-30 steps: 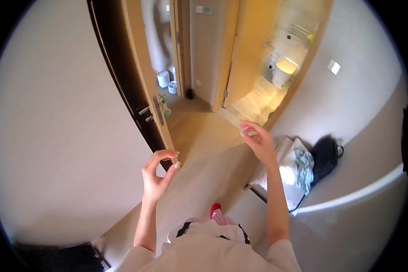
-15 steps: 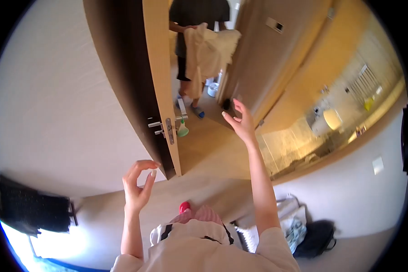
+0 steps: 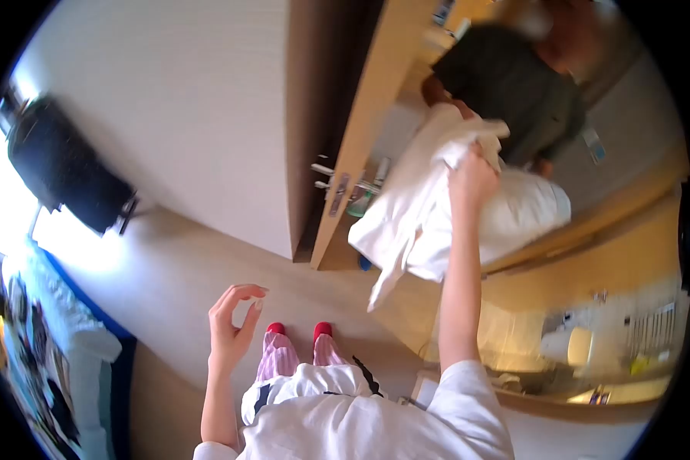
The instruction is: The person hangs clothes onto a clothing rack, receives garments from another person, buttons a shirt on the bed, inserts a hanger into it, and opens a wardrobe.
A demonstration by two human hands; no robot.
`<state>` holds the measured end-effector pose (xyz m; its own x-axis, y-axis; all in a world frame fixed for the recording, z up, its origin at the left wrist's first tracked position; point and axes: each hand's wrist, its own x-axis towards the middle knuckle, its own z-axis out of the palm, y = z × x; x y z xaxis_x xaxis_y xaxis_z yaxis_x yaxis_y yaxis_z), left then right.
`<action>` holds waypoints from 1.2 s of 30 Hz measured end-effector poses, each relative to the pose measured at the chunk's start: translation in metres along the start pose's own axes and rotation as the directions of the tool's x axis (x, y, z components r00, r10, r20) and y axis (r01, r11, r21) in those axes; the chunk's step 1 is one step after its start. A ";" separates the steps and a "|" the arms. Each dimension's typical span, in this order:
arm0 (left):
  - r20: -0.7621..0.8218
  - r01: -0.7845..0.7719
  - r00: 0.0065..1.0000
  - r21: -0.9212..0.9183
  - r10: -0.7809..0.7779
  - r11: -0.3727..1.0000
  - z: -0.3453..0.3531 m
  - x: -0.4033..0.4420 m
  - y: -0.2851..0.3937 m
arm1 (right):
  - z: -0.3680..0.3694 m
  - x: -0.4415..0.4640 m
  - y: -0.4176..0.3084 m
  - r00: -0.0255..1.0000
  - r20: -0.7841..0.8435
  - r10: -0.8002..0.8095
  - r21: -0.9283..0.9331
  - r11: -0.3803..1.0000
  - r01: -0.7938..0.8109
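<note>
I have the right hand (image 3: 474,180) clenched on the white cloth (image 3: 402,203), which hangs just right of the door (image 3: 376,107) edge. A co-worker (image 3: 506,92) is behind it, also right of the door, their hand (image 3: 464,110) at the cloth's top. My left hand (image 3: 234,326) holds nothing, fingers loosely curled, left of the door's foot. Red slippers (image 3: 323,330) near that foot.

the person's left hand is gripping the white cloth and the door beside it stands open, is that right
Not quite: the right hand is the one gripping the white cloth, as the head view shows. The left hand is empty, its fingers curled and apart from the cloth. The door beside it does stand open.
</note>
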<state>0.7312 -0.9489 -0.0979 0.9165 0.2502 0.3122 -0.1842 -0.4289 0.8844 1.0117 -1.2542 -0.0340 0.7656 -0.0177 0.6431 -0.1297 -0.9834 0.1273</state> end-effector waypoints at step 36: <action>-0.592 -0.175 0.772 -0.548 -0.232 0.818 -0.335 -0.232 -0.063 | -0.290 -0.412 -0.339 0.164 -0.415 -0.895 0.878 -0.441 -0.184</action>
<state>0.4116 -0.6889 -0.1096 0.5401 0.8062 0.2416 -0.5059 0.0816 0.8587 0.5575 -0.8614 -0.1229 -0.0202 0.9522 0.3047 0.4701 0.2781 -0.8377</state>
